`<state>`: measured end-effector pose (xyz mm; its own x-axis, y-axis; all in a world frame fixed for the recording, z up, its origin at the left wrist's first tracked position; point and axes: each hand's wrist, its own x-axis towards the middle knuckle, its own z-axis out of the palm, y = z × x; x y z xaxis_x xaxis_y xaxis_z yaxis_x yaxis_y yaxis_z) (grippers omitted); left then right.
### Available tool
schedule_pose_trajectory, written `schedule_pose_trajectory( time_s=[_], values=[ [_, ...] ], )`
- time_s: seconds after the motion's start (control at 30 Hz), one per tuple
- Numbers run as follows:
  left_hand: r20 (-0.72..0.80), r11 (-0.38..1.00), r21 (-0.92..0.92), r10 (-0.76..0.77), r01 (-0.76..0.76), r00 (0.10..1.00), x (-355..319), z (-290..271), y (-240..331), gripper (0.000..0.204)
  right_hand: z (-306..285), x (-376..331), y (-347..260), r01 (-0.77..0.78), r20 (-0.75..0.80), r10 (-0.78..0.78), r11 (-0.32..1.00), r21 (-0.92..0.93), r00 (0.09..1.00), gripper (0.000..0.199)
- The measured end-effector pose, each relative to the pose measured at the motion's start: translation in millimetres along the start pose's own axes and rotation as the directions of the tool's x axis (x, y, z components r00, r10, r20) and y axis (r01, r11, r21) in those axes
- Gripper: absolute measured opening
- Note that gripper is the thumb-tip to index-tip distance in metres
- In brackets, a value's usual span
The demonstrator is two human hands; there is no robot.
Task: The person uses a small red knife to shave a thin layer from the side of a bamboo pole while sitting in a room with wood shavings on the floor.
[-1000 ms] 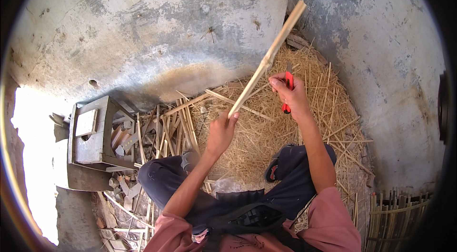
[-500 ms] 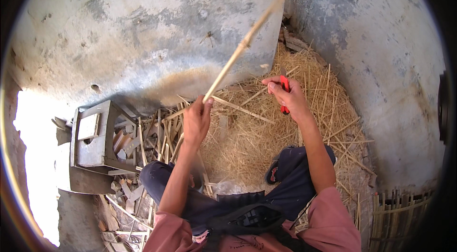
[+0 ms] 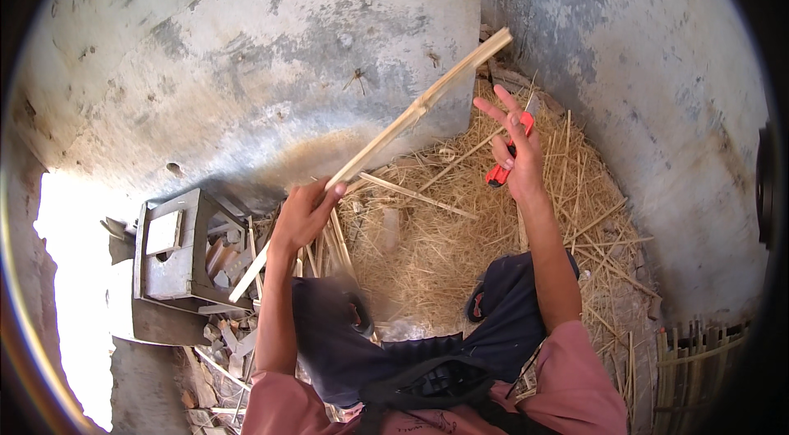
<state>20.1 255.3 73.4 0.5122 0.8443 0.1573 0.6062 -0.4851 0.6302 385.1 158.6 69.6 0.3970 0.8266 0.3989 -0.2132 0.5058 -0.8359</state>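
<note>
A long split bamboo strip [image 3: 421, 105] slants across the view, its wide end up by the corner of the walls and its thin end down at the left. My left hand [image 3: 304, 217] is closed around its lower part. In my right hand [image 3: 524, 157] is a red and black utility knife [image 3: 498, 177], blade pointing up. Thumb and lower fingers hold the knife, while two fingers stretch out toward the strip without touching it. Under both hands spreads a heap of bamboo shavings [image 3: 419, 254], with thin strips lying on it.
At the left stands a worn wooden box [image 3: 175, 258] with broken pieces in it, and rubble [image 3: 226, 345] beside it. A stained wall [image 3: 271, 49] rises ahead. At the lower right is a bamboo-slat basket or screen [image 3: 699, 377]. My bent knees [image 3: 518, 295] flank the shavings.
My left hand has moved left and slightly down, and the strip now lies at a flatter slant. My right hand has risen a little, two fingers spreading; the knife has tilted.
</note>
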Motion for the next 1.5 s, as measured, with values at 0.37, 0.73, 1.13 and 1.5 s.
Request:
schedule_pose_trajectory(
  time_s=[0.37,0.73,1.13,1.5],
  values=[
    [0.456,0.979,-0.128,-0.082,0.156,0.886,-84.3,-12.2,-0.8,0.051,9.8,-15.8,0.9,-0.147,0.004,0.149,0.981,-0.125,0.989,0.042],
    [0.344,0.999,0.042,-0.003,-0.012,0.939,-85.6,5.7,25.6,0.066,15.2,-27.2,12.9,-0.189,-0.112,0.164,0.945,-0.268,0.980,0.035],
    [0.586,0.801,-0.565,0.222,0.196,0.779,-5.9,65.7,65.4,0.047,2.7,-17.4,15.5,-0.200,-0.016,0.219,0.857,-0.475,0.976,0.040],
    [0.318,0.868,-0.492,0.101,0.073,0.943,-2.5,78.7,38.2,0.047,11.9,-32.7,12.1,0.060,0.150,0.090,0.630,-0.774,0.985,0.036]
  ],
)
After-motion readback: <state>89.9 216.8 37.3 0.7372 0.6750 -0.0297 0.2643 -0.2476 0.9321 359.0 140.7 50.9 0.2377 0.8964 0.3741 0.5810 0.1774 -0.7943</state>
